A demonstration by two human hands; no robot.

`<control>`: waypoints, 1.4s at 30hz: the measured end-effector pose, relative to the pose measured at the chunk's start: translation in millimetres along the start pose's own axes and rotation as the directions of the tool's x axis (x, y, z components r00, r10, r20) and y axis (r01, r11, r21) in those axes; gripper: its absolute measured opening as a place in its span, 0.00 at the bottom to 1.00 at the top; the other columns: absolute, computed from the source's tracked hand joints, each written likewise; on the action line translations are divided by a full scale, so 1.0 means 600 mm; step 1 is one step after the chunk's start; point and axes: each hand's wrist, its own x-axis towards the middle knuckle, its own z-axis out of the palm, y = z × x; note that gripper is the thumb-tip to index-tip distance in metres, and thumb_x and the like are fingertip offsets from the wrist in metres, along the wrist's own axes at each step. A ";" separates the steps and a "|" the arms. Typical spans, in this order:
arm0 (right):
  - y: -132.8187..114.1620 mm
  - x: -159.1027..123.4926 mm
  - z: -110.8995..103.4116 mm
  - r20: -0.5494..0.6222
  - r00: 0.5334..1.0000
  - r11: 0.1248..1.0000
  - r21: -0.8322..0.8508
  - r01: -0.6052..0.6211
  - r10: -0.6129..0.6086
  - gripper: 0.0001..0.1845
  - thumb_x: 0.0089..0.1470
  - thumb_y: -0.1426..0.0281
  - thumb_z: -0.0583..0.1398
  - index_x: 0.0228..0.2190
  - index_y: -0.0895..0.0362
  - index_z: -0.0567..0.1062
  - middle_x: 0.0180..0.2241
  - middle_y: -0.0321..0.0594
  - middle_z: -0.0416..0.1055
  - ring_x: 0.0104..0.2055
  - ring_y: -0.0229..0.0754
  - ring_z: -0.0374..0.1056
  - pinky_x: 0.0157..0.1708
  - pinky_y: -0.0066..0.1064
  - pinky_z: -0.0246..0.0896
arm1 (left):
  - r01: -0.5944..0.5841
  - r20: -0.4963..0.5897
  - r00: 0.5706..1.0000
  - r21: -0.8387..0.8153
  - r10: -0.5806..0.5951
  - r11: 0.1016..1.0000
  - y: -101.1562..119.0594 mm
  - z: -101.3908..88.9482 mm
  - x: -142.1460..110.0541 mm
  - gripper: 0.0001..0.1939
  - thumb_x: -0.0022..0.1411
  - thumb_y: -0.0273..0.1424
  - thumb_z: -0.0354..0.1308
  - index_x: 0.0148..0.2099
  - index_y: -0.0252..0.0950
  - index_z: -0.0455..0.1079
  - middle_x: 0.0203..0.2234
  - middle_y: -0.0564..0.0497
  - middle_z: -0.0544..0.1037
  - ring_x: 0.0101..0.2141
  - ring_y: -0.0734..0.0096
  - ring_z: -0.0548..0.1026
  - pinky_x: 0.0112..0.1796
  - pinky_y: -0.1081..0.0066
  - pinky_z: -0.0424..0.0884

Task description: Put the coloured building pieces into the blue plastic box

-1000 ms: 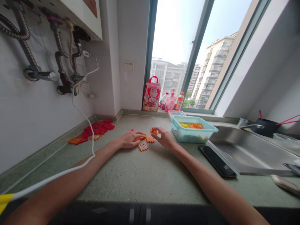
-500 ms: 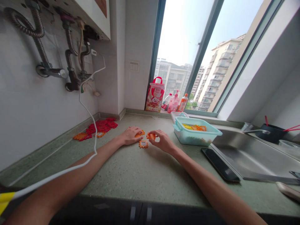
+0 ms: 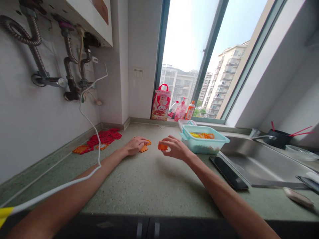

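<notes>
My left hand [image 3: 134, 146] lies low on the counter. Its fingers are bent over small orange notched-edge tiles [image 3: 144, 149], which are partly hidden under it. To its right, my right hand [image 3: 175, 148] pinches an orange notched tile [image 3: 162, 145] between thumb and fingers, just above the counter; whether there is more than one tile cannot be made out. A gap separates the two hands. At the far left lies a heap of red notched tiles [image 3: 107, 137], with a few orange tiles [image 3: 80, 149] at its near edge.
A light-blue plastic tub [image 3: 199, 147] holding yellow and orange pieces stands right of my hands. Beside it are a black phone [image 3: 228, 172] and a steel sink [image 3: 251, 166]. A white cable [image 3: 96, 169] crosses over my left forearm. Bottles [image 3: 180, 111] line the windowsill.
The labelled orange tile that lay apart between my hands is no longer seen there. Orange tiles now sit close against my left fingers. My right hand has drawn slightly away from the left.
</notes>
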 end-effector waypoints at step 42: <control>0.057 -0.020 0.086 0.121 0.977 0.965 0.173 -0.197 0.177 0.12 0.64 0.65 0.65 0.47 0.55 0.81 0.48 0.48 0.81 0.54 0.49 0.75 0.57 0.43 0.68 | -0.166 0.068 0.983 -0.066 0.171 0.984 0.045 -0.026 -0.019 0.20 0.67 0.38 0.61 0.60 0.48 0.79 0.54 0.46 0.78 0.53 0.60 0.76 0.58 0.63 0.69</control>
